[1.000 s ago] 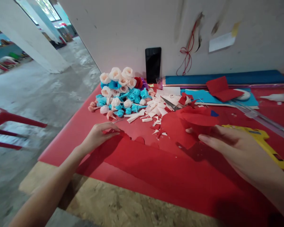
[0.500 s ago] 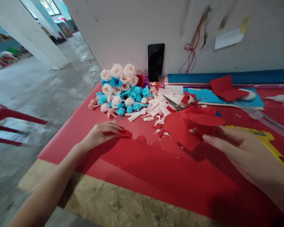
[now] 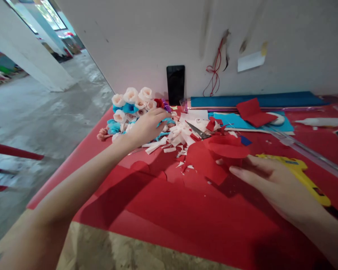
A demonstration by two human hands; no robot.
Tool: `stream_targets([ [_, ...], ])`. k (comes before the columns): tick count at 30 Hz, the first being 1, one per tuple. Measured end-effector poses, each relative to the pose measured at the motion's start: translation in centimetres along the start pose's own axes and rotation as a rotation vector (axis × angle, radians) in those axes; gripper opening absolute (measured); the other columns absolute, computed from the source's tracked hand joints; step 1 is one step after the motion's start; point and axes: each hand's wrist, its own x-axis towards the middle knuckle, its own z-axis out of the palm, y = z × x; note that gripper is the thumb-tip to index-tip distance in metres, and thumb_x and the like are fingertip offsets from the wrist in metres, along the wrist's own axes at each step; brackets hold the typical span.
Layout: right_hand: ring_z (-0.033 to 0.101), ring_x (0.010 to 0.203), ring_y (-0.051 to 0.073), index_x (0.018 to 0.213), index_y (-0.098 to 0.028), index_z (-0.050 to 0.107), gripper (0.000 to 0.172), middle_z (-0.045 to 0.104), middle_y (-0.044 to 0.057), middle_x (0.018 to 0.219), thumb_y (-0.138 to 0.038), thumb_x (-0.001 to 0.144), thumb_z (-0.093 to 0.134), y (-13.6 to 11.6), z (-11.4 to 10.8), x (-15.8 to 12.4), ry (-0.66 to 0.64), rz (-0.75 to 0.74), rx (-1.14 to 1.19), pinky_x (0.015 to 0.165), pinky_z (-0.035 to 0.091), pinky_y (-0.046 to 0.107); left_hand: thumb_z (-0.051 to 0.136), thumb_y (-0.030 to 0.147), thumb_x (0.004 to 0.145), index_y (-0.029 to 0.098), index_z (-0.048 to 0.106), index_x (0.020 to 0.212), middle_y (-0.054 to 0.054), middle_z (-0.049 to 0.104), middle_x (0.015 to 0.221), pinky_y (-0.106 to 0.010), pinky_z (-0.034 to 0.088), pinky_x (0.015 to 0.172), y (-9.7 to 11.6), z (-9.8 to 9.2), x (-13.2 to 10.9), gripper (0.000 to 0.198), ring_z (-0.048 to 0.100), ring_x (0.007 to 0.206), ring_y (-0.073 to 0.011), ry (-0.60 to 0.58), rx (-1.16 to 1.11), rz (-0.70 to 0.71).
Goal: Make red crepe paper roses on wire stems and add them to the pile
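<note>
Okay, pinching red paper (image 3: 228, 147) in the right hand (image 3: 270, 182), just right of the middle of the frame, with the grip clamped on it between thumb and fingers. Curls into a sort of cup at the top, with a red flap (image 3: 204, 159) spreading out to its left. Can't say whether joined on or separate.

Got the left hand (image 3: 146, 126) left of centre, back of it up, right over the pile of paper flowers (image 3: 130, 96). Can't make out that grip, so no idea if clamped on one of the blue flowers (image 3: 168, 121) or only near them.

Also seeing loads of white paper scraps (image 3: 180, 131) mid-frame, with scissors (image 3: 196, 129) lying at their right side, blades pointing to the upper left. Spotting a yellow glue gun (image 3: 298, 172) at right, near the right hand, plus a white bottle (image 3: 318, 122) further up and right.

Up behind, find a black phone (image 3: 175, 85) standing against the wall (image 3: 129, 41), then dark blue paper (image 3: 250, 99) along the back of the desk (image 3: 90, 148), and a folded red piece (image 3: 255, 111) over a light blue sheet (image 3: 231, 120). Got red string (image 3: 214, 71) hanging at upper right too, beside a white note (image 3: 250, 62).
</note>
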Motion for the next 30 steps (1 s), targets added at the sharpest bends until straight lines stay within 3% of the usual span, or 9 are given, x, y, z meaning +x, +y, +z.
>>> stream_targets([
  [2, 0.063, 0.092, 0.021, 0.106, -0.027, 0.066, 0.032, 0.068, 0.001, 0.094, -0.042, 0.079, 0.057, -0.2, -0.2, 0.0, 0.009, 0.008, 0.027, 0.078, 0.053, 0.027, 0.034, 0.027, 0.091, 0.009, 0.048, 0.123, -0.014, 0.050, 0.129, -0.045, 0.029, 0.100, -1.2, 1.3, 4.5, 0.039, 0.041, 0.119, -0.0292, -0.046, 0.137, 0.041],
  [4, 0.063, 0.093, 0.023, 0.106, -0.026, 0.066, 0.033, 0.067, 0.002, 0.097, -0.042, 0.078, 0.058, -0.3, -0.4, 0.1, 0.021, -0.004, 0.054, 0.079, 0.054, 0.029, 0.040, 0.032, 0.089, 0.002, 0.040, 0.129, -0.021, 0.041, 0.136, -0.046, 0.027, 0.100, -2.7, 2.7, 7.8, 0.050, 0.040, 0.120, -0.0323, -0.098, 0.218, 0.072],
  [7, 0.062, 0.094, 0.023, 0.108, -0.027, 0.065, 0.036, 0.066, 0.003, 0.101, -0.042, 0.076, 0.059, -0.2, -0.7, 0.3, 0.025, -0.027, 0.083, 0.083, 0.052, 0.031, 0.046, 0.038, 0.087, 0.003, 0.036, 0.132, -0.022, 0.036, 0.139, -0.047, 0.028, 0.101, -4.6, 4.4, 10.4, 0.058, 0.039, 0.121, -0.0326, -0.165, 0.322, 0.095],
  [12, 0.063, 0.093, 0.023, 0.112, -0.027, 0.063, 0.039, 0.066, 0.004, 0.101, -0.044, 0.077, 0.058, -0.2, -1.2, 0.5, 0.008, 0.004, 0.142, 0.083, 0.052, 0.031, 0.050, 0.038, 0.086, 0.015, 0.045, 0.122, -0.012, 0.047, 0.129, -0.050, 0.038, 0.095, -6.3, 5.3, 11.1, 0.043, 0.048, 0.114, -0.0261, -0.191, 0.455, 0.066],
  [16, 0.062, 0.095, 0.021, 0.114, -0.029, 0.062, 0.038, 0.065, 0.002, 0.105, -0.042, 0.078, 0.058, -0.3, -1.4, 0.6, 0.008, -0.021, 0.134, 0.086, 0.050, 0.028, 0.051, 0.034, 0.086, 0.015, 0.049, 0.118, -0.010, 0.050, 0.123, -0.048, 0.043, 0.091, -7.0, 5.1, 11.0, 0.037, 0.051, 0.109, -0.0239, -0.173, 0.505, 0.069],
  [23, 0.062, 0.094, 0.024, 0.110, -0.027, 0.064, 0.039, 0.066, 0.004, 0.103, -0.043, 0.075, 0.060, -0.1, -1.3, 0.6, 0.009, 0.024, 0.159, 0.086, 0.051, 0.033, 0.051, 0.031, 0.086, 0.015, 0.049, 0.117, -0.010, 0.052, 0.120, -0.045, 0.046, 0.088, -6.7, 4.9, 11.7, 0.035, 0.054, 0.105, -0.0224, -0.139, 0.511, 0.111],
  [30, 0.060, 0.099, 0.022, 0.113, -0.028, 0.062, 0.041, 0.064, 0.003, 0.108, -0.044, 0.075, 0.060, 0.0, -1.5, 0.5, 0.022, 0.029, 0.199, 0.085, 0.051, 0.027, 0.051, 0.031, 0.086, 0.014, 0.050, 0.115, -0.009, 0.054, 0.115, -0.042, 0.049, 0.083, -6.4, 4.6, 12.6, 0.032, 0.056, 0.100, -0.0206, -0.161, 0.476, 0.107],
])
